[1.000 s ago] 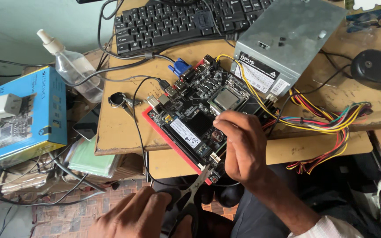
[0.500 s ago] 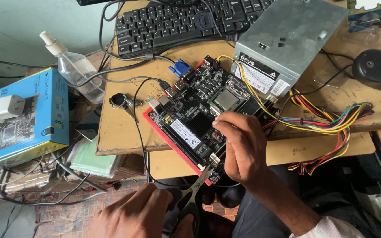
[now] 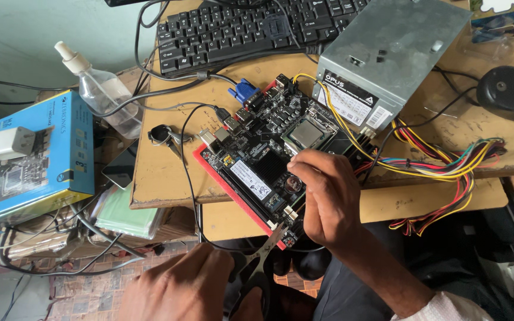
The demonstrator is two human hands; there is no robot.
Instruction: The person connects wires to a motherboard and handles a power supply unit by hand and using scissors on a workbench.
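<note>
A black motherboard (image 3: 269, 160) lies on a red mat at the desk's front edge, its near corner hanging over the edge. My right hand (image 3: 325, 199) rests on the board's near right side, fingers curled down onto it; whether they pinch anything is hidden. My left hand (image 3: 182, 288) is below the desk edge and grips the black handles of a pair of scissors (image 3: 257, 270). The scissor blades point up at the board's near corner.
A grey power supply (image 3: 388, 53) with a bundle of coloured wires (image 3: 447, 172) sits right of the board. A black keyboard (image 3: 251, 27) lies behind, a mouse (image 3: 513, 89) far right. A spray bottle (image 3: 99, 89), a blue box (image 3: 34, 157) and keys (image 3: 165, 137) are left.
The view has shifted slightly. My hands and the scissors stay almost where they were at the board's near corner.
</note>
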